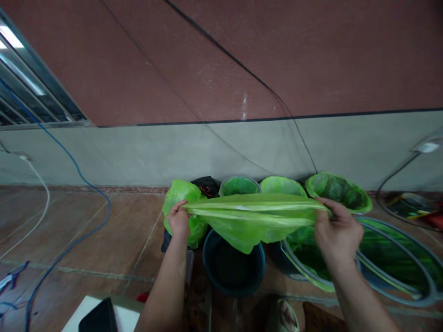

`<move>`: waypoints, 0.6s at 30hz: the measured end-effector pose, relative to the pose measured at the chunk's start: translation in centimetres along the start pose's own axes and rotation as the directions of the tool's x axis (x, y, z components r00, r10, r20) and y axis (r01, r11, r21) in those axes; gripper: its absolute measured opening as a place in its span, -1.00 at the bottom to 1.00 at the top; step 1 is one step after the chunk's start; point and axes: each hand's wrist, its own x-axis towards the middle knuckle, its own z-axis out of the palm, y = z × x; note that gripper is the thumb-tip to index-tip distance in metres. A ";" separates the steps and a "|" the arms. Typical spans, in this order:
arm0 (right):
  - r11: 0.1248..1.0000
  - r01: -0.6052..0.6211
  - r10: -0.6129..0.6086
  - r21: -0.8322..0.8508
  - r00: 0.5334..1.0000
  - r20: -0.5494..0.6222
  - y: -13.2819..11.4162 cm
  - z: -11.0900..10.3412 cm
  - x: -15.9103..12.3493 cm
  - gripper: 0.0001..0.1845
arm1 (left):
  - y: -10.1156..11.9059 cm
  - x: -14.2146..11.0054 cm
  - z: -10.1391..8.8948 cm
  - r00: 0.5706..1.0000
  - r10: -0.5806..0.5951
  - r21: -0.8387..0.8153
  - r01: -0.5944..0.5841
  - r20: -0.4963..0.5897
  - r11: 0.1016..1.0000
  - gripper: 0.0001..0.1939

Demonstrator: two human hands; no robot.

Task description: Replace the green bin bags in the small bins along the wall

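A light green plastic bag (249, 216) is stretched sideways between my two hands. My left hand (179, 220) is closed on its left end, and my right hand (337, 230) is closed on its right end. The bag hangs over a dark blue bucket (233, 269) that has no liner and stands on the tiled floor just below it.
Several buckets lined with green bags (337, 190) stand along the grey wall. A stuffed green bag (180, 193) and a black bag (207, 185) lie at the left. A blue cable (79, 175) and a white cable (41, 184) cross the floor. A dark phone (98, 318) lies on a white surface.
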 end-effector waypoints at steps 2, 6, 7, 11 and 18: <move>0.991 0.136 -0.135 -0.004 0.978 -0.157 -1.6 -0.7 -0.7 -0.61 | 1.2 -0.3 0.3 0.998 -0.019 -0.206 0.030 0.053 0.978 -0.73; 0.971 0.239 -0.241 -0.030 0.968 -0.073 -1.6 -0.7 -2.8 -0.65 | 1.6 0.3 0.2 0.986 -0.071 -0.385 0.125 0.151 0.914 -0.83; 0.961 0.259 -0.245 -0.101 0.960 0.135 -1.0 -0.3 -3.4 -0.69 | 1.4 0.5 0.2 0.982 -0.109 -0.334 0.155 0.152 0.930 -0.87; 0.878 0.377 -0.032 -0.296 0.662 0.749 1.3 2.1 -5.3 -0.76 | 0.0 -0.1 0.0 0.958 -0.144 0.164 0.104 0.250 0.981 -0.97; 0.956 -0.037 -0.215 0.290 0.583 0.783 -3.6 5.9 -8.5 -0.71 | 0.9 -7.5 1.0 0.291 -0.243 0.280 -0.091 0.925 0.956 -0.18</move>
